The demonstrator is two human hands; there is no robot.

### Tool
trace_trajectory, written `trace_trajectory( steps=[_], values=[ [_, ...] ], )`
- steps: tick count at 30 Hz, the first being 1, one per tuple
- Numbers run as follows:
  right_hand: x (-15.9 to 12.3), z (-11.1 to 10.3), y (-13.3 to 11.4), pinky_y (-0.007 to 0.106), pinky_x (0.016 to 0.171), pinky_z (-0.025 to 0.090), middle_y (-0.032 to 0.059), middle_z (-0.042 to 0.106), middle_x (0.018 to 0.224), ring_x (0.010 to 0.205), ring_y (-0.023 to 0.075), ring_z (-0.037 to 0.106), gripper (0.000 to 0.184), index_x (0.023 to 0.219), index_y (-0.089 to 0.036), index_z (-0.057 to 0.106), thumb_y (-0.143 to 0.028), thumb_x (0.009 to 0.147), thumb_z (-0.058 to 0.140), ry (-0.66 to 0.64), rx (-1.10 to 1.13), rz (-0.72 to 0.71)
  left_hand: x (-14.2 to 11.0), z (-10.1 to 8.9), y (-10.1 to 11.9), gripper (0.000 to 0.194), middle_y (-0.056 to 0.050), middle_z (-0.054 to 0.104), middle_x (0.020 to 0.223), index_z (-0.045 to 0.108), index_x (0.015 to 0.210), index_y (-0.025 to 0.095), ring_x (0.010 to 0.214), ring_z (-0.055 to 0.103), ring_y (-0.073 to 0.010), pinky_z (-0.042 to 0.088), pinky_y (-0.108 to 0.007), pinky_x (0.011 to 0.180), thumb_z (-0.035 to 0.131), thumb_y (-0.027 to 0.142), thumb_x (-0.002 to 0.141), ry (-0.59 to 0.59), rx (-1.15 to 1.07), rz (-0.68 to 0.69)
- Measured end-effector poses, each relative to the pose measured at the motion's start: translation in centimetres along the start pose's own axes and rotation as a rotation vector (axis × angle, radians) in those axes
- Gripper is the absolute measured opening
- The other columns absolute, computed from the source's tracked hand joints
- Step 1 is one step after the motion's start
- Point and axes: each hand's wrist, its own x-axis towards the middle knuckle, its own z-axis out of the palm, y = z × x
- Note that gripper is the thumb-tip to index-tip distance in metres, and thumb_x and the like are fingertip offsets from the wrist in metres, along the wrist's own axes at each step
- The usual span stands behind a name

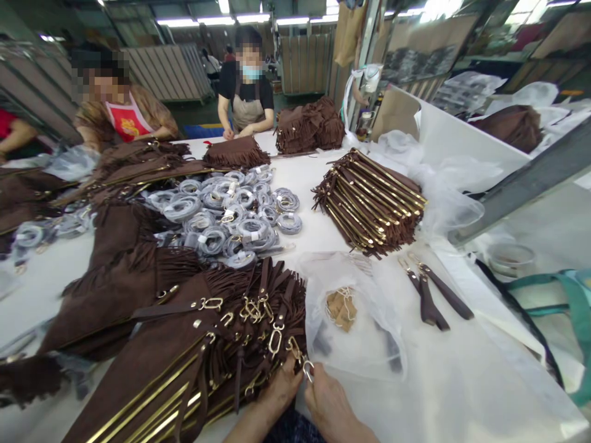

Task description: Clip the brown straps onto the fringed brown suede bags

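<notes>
My right hand is closed, its thumb and fingers pinching a shiny metal clasp. Close beside it, my left hand has its fingers curled round a gold-coloured metal hook at the edge of a stack of brown fringed bags; its fingertips are partly hidden. The stacked bags have gold zippers. On top of them lie brown wrist straps with gold clasps. A clear plastic bag with brown paper tags on white strings lies just beyond my right hand.
Grey wrapped coiled straps are heaped mid-table. More fringed bags with gold zippers are stacked at the right, near loose brown straps. Across the table stand a masked person and a person in a red apron. A metal bar slants at right.
</notes>
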Motion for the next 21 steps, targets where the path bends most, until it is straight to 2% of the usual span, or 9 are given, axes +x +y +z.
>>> trace_trajectory(
  steps=[5,8,14,17,21],
  values=[
    [1.4,0.2,-0.1,0.031,0.065,0.040,0.0163,0.066,0.085,0.081,0.0276,0.064,0.022,0.091,-0.014,0.050,-0.004,0.078,0.036,0.018,0.028,0.052,0.2,0.5,-0.4,0.029,-0.007,0.066,0.104,0.060,0.099,0.019,0.104,0.056,-0.0239,0.033,-0.037,0.102,0.051,0.034,0.076,0.003,0.055,0.013],
    [2.1,0.1,0.1,0.031,0.069,0.040,0.0137,0.064,0.086,0.084,0.0258,0.061,0.015,0.088,-0.014,0.049,-0.009,0.078,0.038,0.013,0.105,0.016,0.2,0.4,-0.4,0.030,-0.007,0.066,0.105,0.059,0.103,0.019,0.103,0.057,-0.0217,0.035,-0.035,0.101,0.048,0.033,0.078,-0.021,0.061,0.041],
    [2.9,-0.1,0.5,0.028,0.068,0.040,0.0060,0.059,0.077,0.075,0.0195,0.056,0.008,0.072,-0.020,0.042,-0.013,0.075,0.038,-0.043,0.270,-0.017,0.0,0.0,-0.4,0.029,-0.005,0.067,0.102,0.060,0.103,0.022,0.099,0.059,-0.0216,0.041,-0.035,0.095,0.051,0.033,0.078,-0.018,0.069,0.077],
    [3.0,-0.6,0.4,0.024,0.057,0.041,-0.0016,0.051,0.062,0.061,0.0150,0.052,0.009,0.070,-0.021,0.039,-0.016,0.077,0.036,-0.131,0.349,0.003,0.1,0.3,-0.7,0.028,-0.005,0.067,0.102,0.060,0.101,0.022,0.100,0.059,-0.0219,0.042,-0.035,0.094,0.051,0.034,0.077,-0.006,0.077,0.082],
    [3.3,-1.4,0.2,0.019,0.036,0.034,-0.0091,0.032,0.046,0.036,0.0094,0.035,0.014,0.065,-0.023,0.035,-0.014,0.076,0.031,-0.318,0.425,0.058,0.2,0.5,-1.0,0.024,-0.006,0.068,0.091,0.063,0.094,0.020,0.095,0.061,-0.0219,0.043,-0.035,0.093,0.050,0.033,0.078,0.004,0.079,0.090]
  ],
)
